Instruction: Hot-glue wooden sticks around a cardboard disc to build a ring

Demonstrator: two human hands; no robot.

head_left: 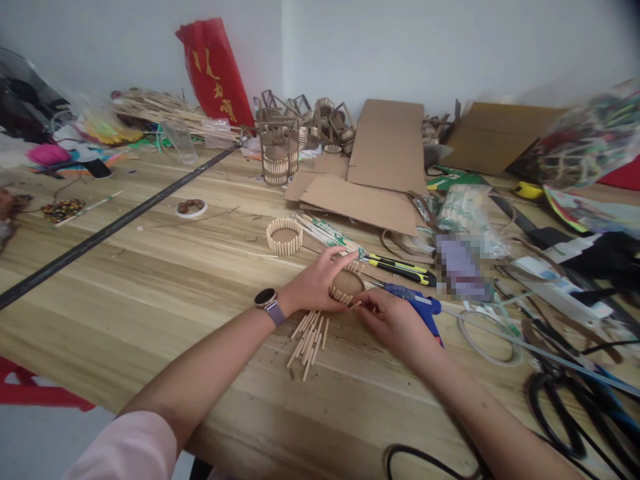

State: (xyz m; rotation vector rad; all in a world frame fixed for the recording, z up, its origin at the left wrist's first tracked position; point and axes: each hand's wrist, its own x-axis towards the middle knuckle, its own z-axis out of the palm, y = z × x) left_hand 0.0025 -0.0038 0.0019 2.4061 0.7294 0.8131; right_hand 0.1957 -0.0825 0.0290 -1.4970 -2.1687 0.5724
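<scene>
My left hand [320, 283] is wrapped round the left side of a small round basket [346, 285] with a brown base and short wooden sticks standing along its edge. At the basket's near right side, my right hand [383, 313] pinches a short wooden stick [355, 305] between thumb and finger. Several loose wooden sticks [310, 341] lie on the table just in front of the basket. A similar round basket [285, 237], ringed fully with sticks, stands behind my left hand. Beyond my right hand lies a blue glue gun [413, 303].
A black and yellow utility knife [400, 268] lies behind the glue gun. Cardboard sheets [360, 200] cover the back middle. At right are scissors [555, 393], a tape roll [487, 339] and cables. A dark strip [120, 227] crosses the left; another person's hand [6, 205] shows at the edge.
</scene>
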